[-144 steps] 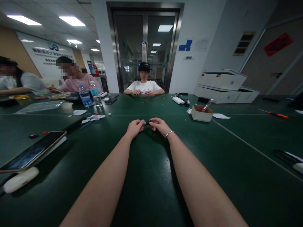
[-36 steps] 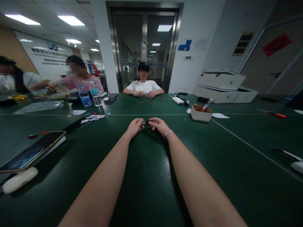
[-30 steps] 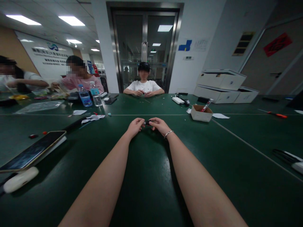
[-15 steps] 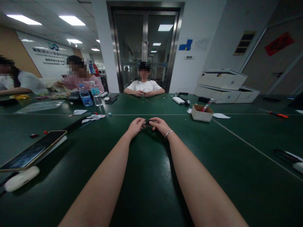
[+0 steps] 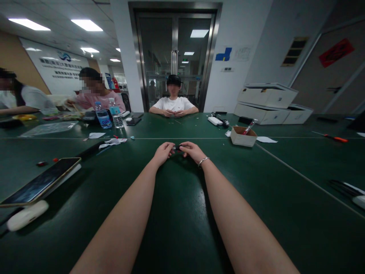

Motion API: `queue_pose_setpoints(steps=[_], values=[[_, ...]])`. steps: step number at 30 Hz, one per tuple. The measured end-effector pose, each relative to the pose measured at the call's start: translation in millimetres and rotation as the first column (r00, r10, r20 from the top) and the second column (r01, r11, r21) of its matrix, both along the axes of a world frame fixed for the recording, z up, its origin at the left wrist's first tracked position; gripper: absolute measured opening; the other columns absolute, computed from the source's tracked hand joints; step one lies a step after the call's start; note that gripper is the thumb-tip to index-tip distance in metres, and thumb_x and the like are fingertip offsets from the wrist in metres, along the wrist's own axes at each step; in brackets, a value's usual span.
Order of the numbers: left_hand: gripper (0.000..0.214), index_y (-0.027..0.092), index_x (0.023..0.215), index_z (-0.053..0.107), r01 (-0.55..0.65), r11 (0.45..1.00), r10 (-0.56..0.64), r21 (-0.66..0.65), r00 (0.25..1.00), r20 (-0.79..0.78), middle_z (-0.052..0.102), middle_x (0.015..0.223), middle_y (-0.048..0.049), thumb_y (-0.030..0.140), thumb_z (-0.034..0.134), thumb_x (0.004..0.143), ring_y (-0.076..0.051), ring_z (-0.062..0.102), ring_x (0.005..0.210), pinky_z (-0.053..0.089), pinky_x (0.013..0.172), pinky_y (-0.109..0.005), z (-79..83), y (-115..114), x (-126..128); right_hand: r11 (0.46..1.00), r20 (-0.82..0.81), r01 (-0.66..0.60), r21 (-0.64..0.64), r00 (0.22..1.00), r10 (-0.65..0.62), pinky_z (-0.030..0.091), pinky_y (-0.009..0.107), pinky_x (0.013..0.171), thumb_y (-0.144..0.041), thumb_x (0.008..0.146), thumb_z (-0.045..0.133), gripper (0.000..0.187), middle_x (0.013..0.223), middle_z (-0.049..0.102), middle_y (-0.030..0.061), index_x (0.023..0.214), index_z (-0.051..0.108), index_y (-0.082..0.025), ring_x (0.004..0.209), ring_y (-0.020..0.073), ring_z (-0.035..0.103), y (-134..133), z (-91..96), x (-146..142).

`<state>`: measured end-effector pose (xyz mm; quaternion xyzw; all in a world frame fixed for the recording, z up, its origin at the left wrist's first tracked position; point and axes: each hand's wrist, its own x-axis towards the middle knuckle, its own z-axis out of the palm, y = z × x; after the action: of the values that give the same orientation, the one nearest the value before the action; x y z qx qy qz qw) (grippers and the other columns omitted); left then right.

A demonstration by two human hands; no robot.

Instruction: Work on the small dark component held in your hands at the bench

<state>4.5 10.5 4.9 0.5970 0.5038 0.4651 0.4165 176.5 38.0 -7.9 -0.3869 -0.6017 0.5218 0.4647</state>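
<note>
A small dark object (image 5: 177,147) is pinched between my two hands, just above the green table (image 5: 176,198). Its kind is too small to tell; a pale or metallic bit shows at its left end. My left hand (image 5: 164,153) has its fingertips closed on that left end. On the other side my right hand (image 5: 194,150), with a silver bracelet (image 5: 203,162) at the wrist, grips the dark end. Fingers cover much of the object.
To the left lie a phone (image 5: 42,180), a white rounded device (image 5: 27,215) and paper scraps (image 5: 112,142). A small cardboard box (image 5: 243,137) stands right of my hands, with a screwdriver (image 5: 335,139) farther right. Bottles (image 5: 115,114) and a person (image 5: 173,102) are across the table.
Both hands stay in nearly the same place. A little more of the pale end shows between the fingers. The person opposite has brought their hands closer together.
</note>
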Motion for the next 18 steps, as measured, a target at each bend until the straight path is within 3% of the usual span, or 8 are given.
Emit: queue_pose_setpoints(steps=[5, 9, 13, 18], values=[[0.023, 0.016, 0.098, 0.060, 0.001, 1.000, -0.001, 0.001, 1.000, 0.000, 0.061, 0.077, -0.0028, 0.023, 0.056, 0.077, -0.010, 0.054, 0.064, 0.039, 0.051, -0.018, 0.2, 0.2, 1.4, 1.000, 0.006, -0.005, 0.009, 1.000, 0.005, 0.040, 0.018, 0.045, -0.026, 0.065, 0.075, 0.027, 0.067, 0.067, -0.0001, 0.086, 0.061, -0.016, 0.043, 0.0051, 0.051, 0.3, -0.3, 0.1], [0.022, 0.015, 0.096, 0.060, 0.014, 1.000, -0.014, 0.021, 1.000, 0.014, 0.061, 0.076, -0.0039, 0.028, 0.054, 0.080, -0.011, 0.055, 0.065, 0.039, 0.050, -0.019, -2.7, 1.9, 0.2, 1.000, 0.006, -0.003, 0.015, 1.000, 0.003, 0.040, 0.018, 0.045, -0.026, 0.065, 0.075, 0.028, 0.065, 0.066, -0.0011, 0.087, 0.061, -0.015, 0.043, 0.0050, 0.051, -0.3, 0.0, 0.3], [0.027, 0.016, 0.099, 0.060, 0.023, 0.998, -0.025, 0.061, 0.999, 0.020, 0.064, 0.088, -0.0066, 0.025, 0.062, 0.073, -0.014, 0.059, 0.077, 0.042, 0.053, -0.020, -3.3, 0.6, -2.1, 1.000, -0.006, 0.000, 0.001, 1.000, 0.000, 0.040, 0.017, 0.045, -0.026, 0.065, 0.075, 0.028, 0.066, 0.067, -0.0001, 0.086, 0.061, -0.015, 0.043, 0.0050, 0.051, -0.6, 0.2, 0.5], [0.029, 0.017, 0.095, 0.062, 0.018, 1.000, -0.019, 0.010, 0.996, 0.088, 0.066, 0.096, -0.0085, 0.031, 0.067, 0.070, -0.017, 0.062, 0.084, 0.044, 0.059, -0.022, -1.5, 0.7, -2.3, 1.000, -0.009, -0.002, -0.016, 1.000, 0.002, 0.040, 0.017, 0.045, -0.026, 0.065, 0.075, 0.027, 0.065, 0.067, -0.0002, 0.085, 0.061, -0.015, 0.042, 0.0051, 0.050, -1.1, 1.3, 0.1]])
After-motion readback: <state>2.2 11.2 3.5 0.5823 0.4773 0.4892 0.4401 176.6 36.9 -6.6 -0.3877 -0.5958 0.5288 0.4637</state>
